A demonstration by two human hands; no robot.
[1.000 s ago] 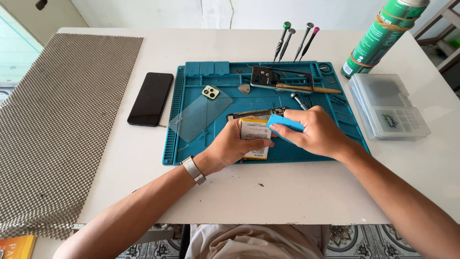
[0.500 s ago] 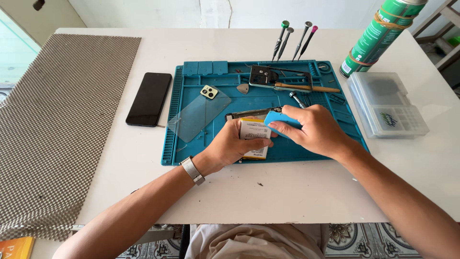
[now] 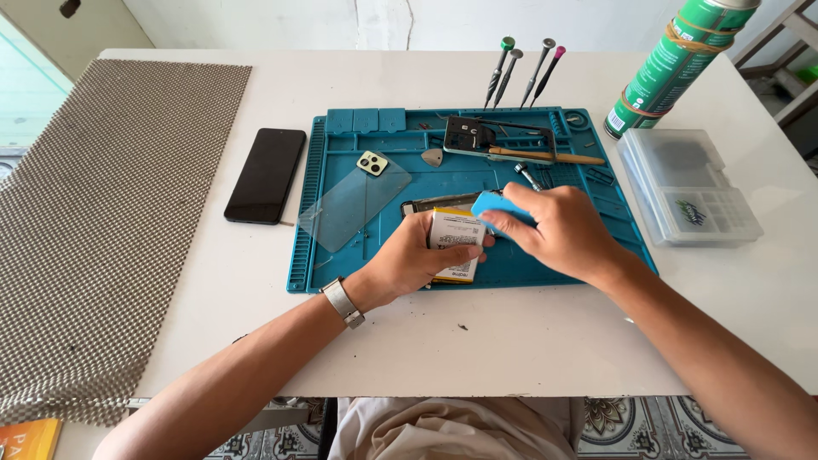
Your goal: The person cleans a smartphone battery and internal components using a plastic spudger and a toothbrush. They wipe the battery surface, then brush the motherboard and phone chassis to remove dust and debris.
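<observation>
here the left hand holds the battery by its edges near the middle of the blue mat, the right hand pinches a blue card at its far end; the battery looks light, stiff and fragile, so grip the sides.

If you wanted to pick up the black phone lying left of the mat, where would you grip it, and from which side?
Grip the black phone across its two long edges, coming from above. It lies flat and apart on the white table, screen up, so only the thin sides offer purchase; its left edge is clear, and the mat sits just off its right.
</observation>
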